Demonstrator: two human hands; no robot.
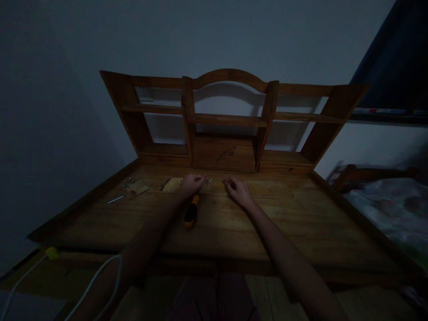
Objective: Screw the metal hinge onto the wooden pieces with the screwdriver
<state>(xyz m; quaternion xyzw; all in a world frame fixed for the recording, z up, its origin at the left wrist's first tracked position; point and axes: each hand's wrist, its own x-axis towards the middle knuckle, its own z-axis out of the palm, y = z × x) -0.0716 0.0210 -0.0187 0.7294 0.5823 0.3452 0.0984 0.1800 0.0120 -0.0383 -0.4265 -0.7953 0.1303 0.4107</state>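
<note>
Both my arms reach forward over a wooden desk (pixel 234 227) in a dim room. My left hand (pixel 191 183) rests with curled fingers on a pale flat wooden piece (pixel 172 184) lying near the desk's back. My right hand (pixel 236 188) lies just to the right of it with fingers curled and pinched down on the desk surface; what they hold, if anything, is too small to see. A screwdriver with an orange and black handle (pixel 191 211) lies on the desk under my left wrist.
A wooden hutch with shelves and an arched top (pixel 230 120) stands at the desk's back against the wall. Small metal parts (pixel 127 182), a pale block (pixel 137 189) and a thin metal rod (pixel 115 199) lie at the left. White cables (pixel 96 276) hang lower left; a bed (pixel 394 209) is at the right.
</note>
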